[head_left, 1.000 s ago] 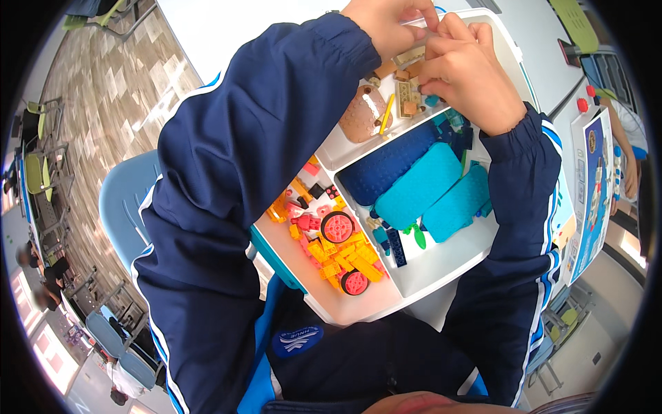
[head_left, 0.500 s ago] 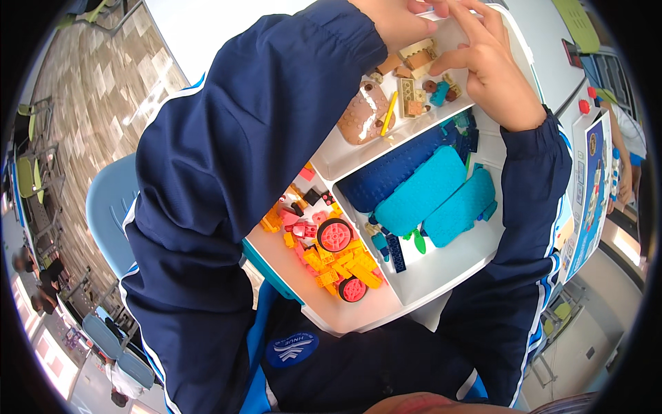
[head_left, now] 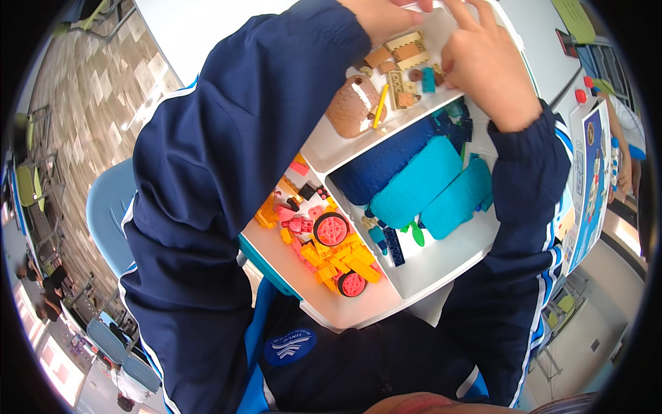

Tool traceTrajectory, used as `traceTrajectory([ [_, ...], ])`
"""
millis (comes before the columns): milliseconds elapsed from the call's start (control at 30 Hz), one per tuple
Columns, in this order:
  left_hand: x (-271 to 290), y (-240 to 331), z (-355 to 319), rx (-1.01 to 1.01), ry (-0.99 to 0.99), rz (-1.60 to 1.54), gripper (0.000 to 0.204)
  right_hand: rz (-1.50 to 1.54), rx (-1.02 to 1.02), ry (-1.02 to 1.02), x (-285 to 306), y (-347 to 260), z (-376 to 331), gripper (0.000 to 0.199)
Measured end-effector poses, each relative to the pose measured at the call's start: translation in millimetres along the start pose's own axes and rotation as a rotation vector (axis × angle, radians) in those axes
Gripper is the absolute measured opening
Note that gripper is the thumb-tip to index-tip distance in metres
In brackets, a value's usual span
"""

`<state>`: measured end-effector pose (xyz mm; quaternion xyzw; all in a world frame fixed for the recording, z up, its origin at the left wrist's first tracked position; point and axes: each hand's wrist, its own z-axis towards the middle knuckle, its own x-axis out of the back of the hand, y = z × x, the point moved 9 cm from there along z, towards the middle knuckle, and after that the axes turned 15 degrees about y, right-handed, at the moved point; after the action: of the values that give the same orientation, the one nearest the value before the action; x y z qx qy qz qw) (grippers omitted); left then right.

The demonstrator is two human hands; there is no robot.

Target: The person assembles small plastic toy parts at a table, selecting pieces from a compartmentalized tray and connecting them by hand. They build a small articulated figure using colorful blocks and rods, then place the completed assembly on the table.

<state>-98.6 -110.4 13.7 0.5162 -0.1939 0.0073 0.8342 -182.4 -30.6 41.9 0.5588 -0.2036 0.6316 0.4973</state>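
A white sorting tray [head_left: 441, 274] of building bricks sits in front of me. My left hand [head_left: 387, 19] reaches over its far compartment; the picture's top edge cuts off its fingers, so any hold is hidden. My right hand [head_left: 486, 65] hangs over the same compartment's right side, fingers stretched and apart, nothing visible in them. Below the hands lie tan bricks [head_left: 407, 50], a brown plate [head_left: 355, 107], a yellow stick [head_left: 380, 106] and a small teal brick [head_left: 428, 80], the last close to my right hand's lower finger.
One near compartment holds teal panels [head_left: 417, 181] and a dark blue plate [head_left: 376, 169]. Orange bricks [head_left: 338, 259] and red wheels [head_left: 332, 229] fill part of the other. A printed booklet [head_left: 592, 186] stands right, near another person's arm [head_left: 623, 148]. A blue chair [head_left: 110, 214] is left.
My right hand has turned and drawn its lower finger in beside the teal brick. That brick now stands straighter. The tray appears slightly higher and further left in view.
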Motion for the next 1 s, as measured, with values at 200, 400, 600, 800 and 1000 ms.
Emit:
traceTrajectory([
  [200,-6,-7,-1,0.031,-0.055,-0.033,0.012,-0.094,-0.022,0.030,-29,9,-5,0.017],
  [400,4,-10,0,-0.101,-0.058,0.050,0.010,0.157,-0.078,0.111,-22,20,-1,0.011],
  [600,9,2,-6,-0.272,-0.017,0.140,0.011,0.743,-0.359,0.257,88,60,-34,0.011],
  [800,-6,4,-1,-0.230,-0.086,0.210,0.012,0.641,-0.476,0.390,232,79,-152,0.009],
  [1000,10,48,-9,-0.669,0.026,0.191,0.019,0.587,-0.590,0.452,313,56,-290,0.022],
])
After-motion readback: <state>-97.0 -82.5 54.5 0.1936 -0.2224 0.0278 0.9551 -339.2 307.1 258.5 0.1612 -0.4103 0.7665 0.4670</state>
